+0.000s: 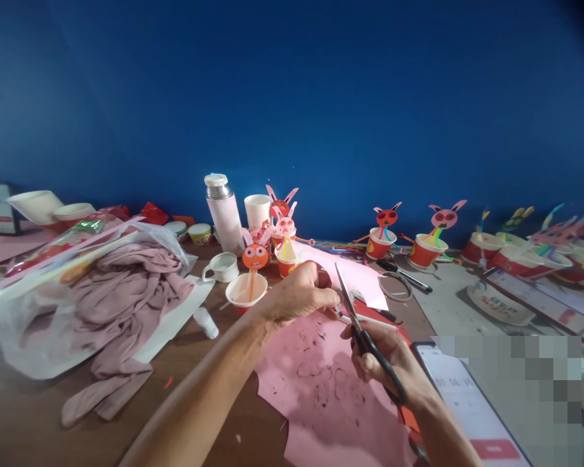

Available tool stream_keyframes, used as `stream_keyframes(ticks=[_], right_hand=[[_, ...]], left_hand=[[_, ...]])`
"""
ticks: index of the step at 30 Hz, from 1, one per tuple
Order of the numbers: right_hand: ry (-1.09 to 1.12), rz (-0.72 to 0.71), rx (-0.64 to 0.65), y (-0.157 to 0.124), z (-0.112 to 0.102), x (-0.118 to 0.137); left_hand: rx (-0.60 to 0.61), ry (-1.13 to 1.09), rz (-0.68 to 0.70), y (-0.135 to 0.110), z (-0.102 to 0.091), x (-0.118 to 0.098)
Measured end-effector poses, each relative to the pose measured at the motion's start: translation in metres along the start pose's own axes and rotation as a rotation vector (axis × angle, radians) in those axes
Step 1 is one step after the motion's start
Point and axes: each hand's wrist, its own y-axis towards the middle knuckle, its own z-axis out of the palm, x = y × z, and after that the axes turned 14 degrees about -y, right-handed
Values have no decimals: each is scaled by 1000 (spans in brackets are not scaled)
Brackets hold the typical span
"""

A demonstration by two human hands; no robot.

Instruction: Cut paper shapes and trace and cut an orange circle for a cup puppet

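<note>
- In the head view, the right hand (392, 353) is gripping the scissors (361, 334) by the black handles; the blades are pointing up and forward, above the table (224, 415).
- The left hand (299, 295) is hanging just beside the blades, with the thumb and forefinger bending toward each other. Their tips are blurring, so I cannot tell whether they are pinching something.
- In my judgement, the scissors are being light, stiff and not very slippery. The handle loops are offering the safest hold, while the narrow blades are asking for caution from the nearby fingers.
- The front pink sheet (275, 363) is lying on the table, below the hands. It is looking thin and light, so it is probably bending easily and tearing at its uneven edge; its broad flat part is giving the better hold.
- A second pink sheet (355, 269) is lying behind the hands, partly hidden by the left one.
- The right fingers are covering some of the handles, and I cannot tell how far the blades are opening.
- Dark marks are spotting the front sheet; whether they are holes or lines is staying unclear. Its lower end is running out of the frame.
- Grey squares (530, 376) are hiding the area beside the phone (472, 402).
</note>
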Motion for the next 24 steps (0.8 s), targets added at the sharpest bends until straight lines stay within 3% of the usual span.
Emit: stream_keyframes(ticks=[7, 11, 16, 20, 24], right_hand=[[20, 8, 10, 0, -1, 3], [33, 8, 21, 2, 1, 2], [93, -29, -107, 3, 5, 3], [108, -49, -225, 2, 9, 9], [138, -29, -233, 2, 13, 13]], left_hand=[[-69, -1, -32, 0, -4, 4], [-29, -36, -33, 0, -2, 2], [45, -97, 16, -1, 6, -1], [-28, -193, 57, 0, 18, 7], [-95, -235, 136, 3, 28, 16]])
